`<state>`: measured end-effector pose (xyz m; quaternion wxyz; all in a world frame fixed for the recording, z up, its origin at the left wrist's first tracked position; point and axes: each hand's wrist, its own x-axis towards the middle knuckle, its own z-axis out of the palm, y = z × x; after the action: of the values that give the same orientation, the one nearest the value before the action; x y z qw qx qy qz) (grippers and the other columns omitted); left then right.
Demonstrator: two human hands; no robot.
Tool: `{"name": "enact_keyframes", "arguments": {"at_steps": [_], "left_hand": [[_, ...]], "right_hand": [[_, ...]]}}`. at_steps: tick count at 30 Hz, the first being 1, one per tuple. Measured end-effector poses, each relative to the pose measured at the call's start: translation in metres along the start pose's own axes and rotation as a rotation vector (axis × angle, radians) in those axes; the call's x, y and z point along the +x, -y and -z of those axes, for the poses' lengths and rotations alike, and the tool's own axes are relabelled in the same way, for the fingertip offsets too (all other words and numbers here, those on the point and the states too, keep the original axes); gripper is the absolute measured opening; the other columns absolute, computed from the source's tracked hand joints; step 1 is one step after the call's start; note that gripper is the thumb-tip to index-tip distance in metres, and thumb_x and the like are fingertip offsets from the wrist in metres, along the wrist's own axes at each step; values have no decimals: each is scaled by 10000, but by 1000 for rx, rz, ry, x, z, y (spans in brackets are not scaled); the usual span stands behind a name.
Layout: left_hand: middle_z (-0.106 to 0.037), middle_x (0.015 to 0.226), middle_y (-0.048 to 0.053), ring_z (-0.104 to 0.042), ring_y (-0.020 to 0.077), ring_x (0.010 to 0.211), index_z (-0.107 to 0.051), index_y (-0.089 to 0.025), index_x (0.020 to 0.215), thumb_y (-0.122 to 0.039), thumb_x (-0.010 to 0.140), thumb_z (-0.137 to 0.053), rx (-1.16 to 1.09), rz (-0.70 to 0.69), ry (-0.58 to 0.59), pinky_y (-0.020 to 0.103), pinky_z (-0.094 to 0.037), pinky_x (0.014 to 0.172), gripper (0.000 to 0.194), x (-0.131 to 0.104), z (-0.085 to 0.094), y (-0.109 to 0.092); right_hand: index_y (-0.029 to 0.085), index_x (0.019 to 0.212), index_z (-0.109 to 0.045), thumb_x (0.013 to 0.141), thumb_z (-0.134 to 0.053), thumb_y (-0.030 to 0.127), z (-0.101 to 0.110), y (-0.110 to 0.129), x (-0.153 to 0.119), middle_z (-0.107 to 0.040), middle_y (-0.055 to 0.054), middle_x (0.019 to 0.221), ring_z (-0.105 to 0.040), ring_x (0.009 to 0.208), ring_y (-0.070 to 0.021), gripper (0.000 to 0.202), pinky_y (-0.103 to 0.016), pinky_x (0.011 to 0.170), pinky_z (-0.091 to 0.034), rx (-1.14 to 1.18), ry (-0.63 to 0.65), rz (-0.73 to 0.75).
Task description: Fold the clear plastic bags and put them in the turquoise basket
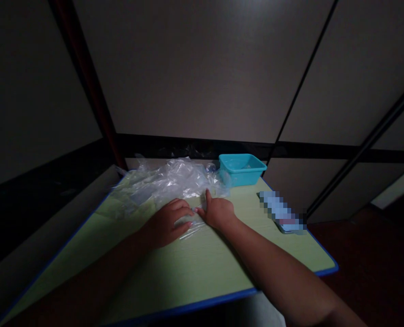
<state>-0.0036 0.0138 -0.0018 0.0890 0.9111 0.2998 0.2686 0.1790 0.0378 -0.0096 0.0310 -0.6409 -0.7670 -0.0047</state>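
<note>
Head view: 1 small piece of clear plastic (194, 227), flat near the middle of 1 green table (195, 272), touched by 2 hands. Left hand (172, 223): thumb and fingers parted. Right hand (219, 211): index finger extended; grip cannot be told. Far left: crumpled plastic bags (181, 179). Far right: 1 blue basket (244, 175).

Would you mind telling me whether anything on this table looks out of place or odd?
The clear plastic lies crumpled in a loose heap across the back of the table and seems to poke past its far left corner, which looks untidy. The blue basin stands upright, and no spill shows.
</note>
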Motion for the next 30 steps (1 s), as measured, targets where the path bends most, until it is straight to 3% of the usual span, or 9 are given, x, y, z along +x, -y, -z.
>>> {"name": "enact_keyframes", "arguments": {"at_steps": [7,14,18,24,30], "left_hand": [[-558,956,52,-493,203,925,-590,-199,965,-216,811,-512,54,-37,127,340,-400,839,174,1,-4,-5],[-547,1033,50,-475,221,978,-571,-221,1054,-248,783,-550,126,-10,105,367,-360,880,273,0,-4,-5],[-558,983,40,-495,205,943,-581,-217,1005,-225,796,-529,103,-32,156,352,-361,869,216,-1,-6,-4],[-535,1064,61,-471,230,1014,-573,-216,1051,-229,788,-540,125,-28,112,367,-354,893,264,-1,-7,-4],[-540,1049,51,-477,223,1003,-570,-233,1067,-264,804,-535,97,-40,156,356,-363,886,267,1,-8,-6]], "right_hand": [[126,1407,-219,837,-270,628,1,0,0,-649,-203,952,-620,872,-310,762,-390,667,-456,22,13,7],[154,1290,-399,874,-277,532,5,-6,-1,-656,-176,954,-623,874,-308,576,-398,680,-462,81,17,0],[168,1153,-509,891,-282,498,11,-17,7,-656,-163,972,-623,897,-280,479,-365,711,-462,209,29,0],[153,1114,-486,917,-277,423,14,-37,23,-655,-93,683,-610,487,-176,394,-245,436,-440,663,299,-65],[141,971,-492,907,-365,407,8,-38,27,-593,-32,552,-561,388,-137,301,-197,367,-398,774,264,-90]]}}
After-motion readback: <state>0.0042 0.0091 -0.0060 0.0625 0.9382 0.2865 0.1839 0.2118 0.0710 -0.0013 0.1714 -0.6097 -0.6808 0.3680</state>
